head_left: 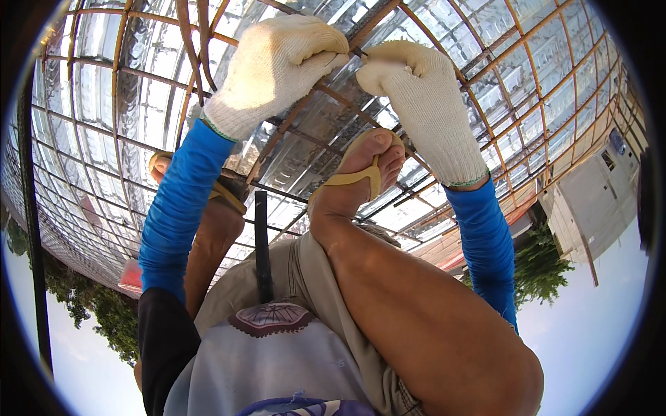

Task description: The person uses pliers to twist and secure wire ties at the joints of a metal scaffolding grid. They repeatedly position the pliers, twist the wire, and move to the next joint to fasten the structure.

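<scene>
My left hand (277,66), in a white knit glove with a blue sleeve, curls its fingers over a rusty rebar (305,104) where two bars cross. My right hand (423,104), gloved the same way, is clenched in a fist just right of that crossing, almost touching the left hand. Whatever the right fist holds is hidden. The rebar grid (527,90) lies over shiny corrugated metal decking (97,104). My right foot (364,166), in a yellow flip-flop, stands on the bars just below the hands.
My left foot (208,194) rests on the grid under my left forearm. A black strap or handle (261,243) hangs between my knees. Trees (534,263), a pale building (590,201) and sky show beyond the deck's edge.
</scene>
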Available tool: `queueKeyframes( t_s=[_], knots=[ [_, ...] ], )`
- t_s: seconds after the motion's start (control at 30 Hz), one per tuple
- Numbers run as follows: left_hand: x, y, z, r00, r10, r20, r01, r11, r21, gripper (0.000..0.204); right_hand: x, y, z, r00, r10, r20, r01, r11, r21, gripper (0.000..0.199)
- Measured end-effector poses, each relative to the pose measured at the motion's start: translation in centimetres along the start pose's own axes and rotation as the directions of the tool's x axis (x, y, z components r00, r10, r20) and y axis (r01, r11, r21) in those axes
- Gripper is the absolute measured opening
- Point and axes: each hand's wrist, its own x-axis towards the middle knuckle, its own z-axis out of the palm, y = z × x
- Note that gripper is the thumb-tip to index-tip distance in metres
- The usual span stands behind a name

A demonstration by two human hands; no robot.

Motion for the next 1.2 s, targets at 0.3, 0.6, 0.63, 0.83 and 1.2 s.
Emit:
queueKeyframes(
  t_s=[0.3, 0.6, 0.63, 0.83, 1.2],
  knots=[
    [-0.8, 1.8, 1.1, 0.979, -0.178, -0.096, 0.172, 0.983, -0.071, 0.017, -1.6, -1.0, 0.9, 0.997, 0.053, -0.062, -0.039, 0.979, 0.198, 0.031],
    [-0.5, 2.9, 2.0, 0.943, -0.289, -0.168, 0.262, 0.951, -0.166, 0.015, -2.2, -1.1, 0.9, 0.997, 0.071, -0.035, -0.053, 0.928, 0.369, 0.028],
    [-0.4, 2.9, 2.2, 0.933, -0.318, -0.169, 0.282, 0.937, -0.204, 0.015, -2.2, -0.9, 1.1, 0.999, 0.020, -0.046, -0.003, 0.940, 0.342, 0.028],
    [-0.8, 3.0, 1.8, 0.912, -0.404, -0.068, 0.374, 0.889, -0.264, 0.020, -3.4, -1.3, 2.9, 0.984, 0.170, -0.047, -0.129, 0.876, 0.464, 0.031],
    [-0.4, 2.7, 2.9, 0.930, -0.322, -0.175, 0.270, 0.925, -0.267, 0.013, -4.0, -4.0, 1.2, 0.947, 0.313, 0.071, -0.320, 0.909, 0.268, 0.039]
  ],
)
